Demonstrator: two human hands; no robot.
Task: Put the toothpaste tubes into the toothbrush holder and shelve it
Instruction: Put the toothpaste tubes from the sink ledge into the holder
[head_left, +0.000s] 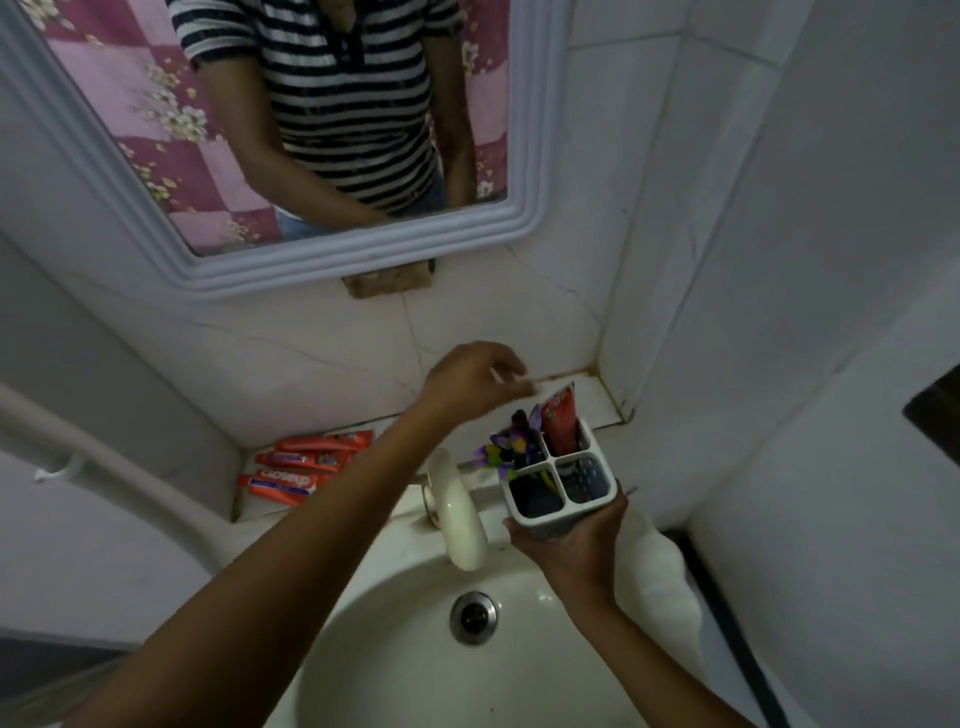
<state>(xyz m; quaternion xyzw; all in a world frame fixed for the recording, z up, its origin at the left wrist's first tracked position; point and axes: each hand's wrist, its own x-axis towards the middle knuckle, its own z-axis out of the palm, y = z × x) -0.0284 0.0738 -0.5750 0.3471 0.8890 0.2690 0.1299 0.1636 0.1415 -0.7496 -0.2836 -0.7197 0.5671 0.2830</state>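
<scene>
Red tube (560, 422) is standing upright in the holder's (563, 491) far compartment, crimped end pointing up. Right hand (571, 540) is gripping the holder from below over the sink (519, 649); left hand (470, 376) is hovering above, fingers loosely spread, while orange tubes (301, 465) are lying flat on the ledge (363, 462)

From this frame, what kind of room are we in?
Almost certainly a home bathroom: a white basin with a drain and tap, a framed mirror on tiled walls, and toothpaste tubes on the ledge.
</scene>
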